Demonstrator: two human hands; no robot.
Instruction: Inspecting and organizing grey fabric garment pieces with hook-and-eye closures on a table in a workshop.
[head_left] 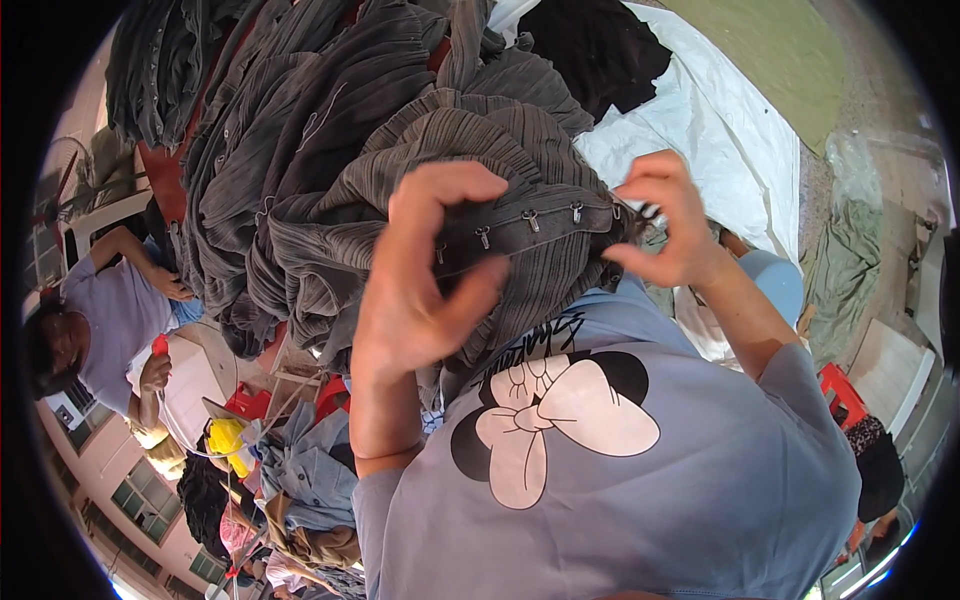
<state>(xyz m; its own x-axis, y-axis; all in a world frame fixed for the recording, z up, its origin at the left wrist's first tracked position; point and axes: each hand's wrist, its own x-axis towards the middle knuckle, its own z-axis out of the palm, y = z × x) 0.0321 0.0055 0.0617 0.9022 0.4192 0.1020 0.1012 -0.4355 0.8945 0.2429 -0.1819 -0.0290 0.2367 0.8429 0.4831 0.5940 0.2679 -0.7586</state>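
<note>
In front of me lies a dark grey, ribbed garment (pixel 400 140). A flat band (pixel 550 225) on it carries a row of small metal hooks. My left hand (pixel 425 270), blurred by motion, hovers over the near left end of this band, thumb and fingers apart with nothing between them. At the band's right end is my right hand (pixel 675 225), thumb and fingers curled around a small dark tool (pixel 648 213) that looks like thread snips. Its blades and the fabric edge beside it are partly hidden.
More dark grey garments (pixel 260 130) are heaped to the left and far side. A black cloth (pixel 595 55) lies on a white sheet (pixel 720 120) at the far right. A co-worker (pixel 120 300) sits at the left, near a pile of denim (pixel 320 460). A blue stool (pixel 770 285) stands at my right.
</note>
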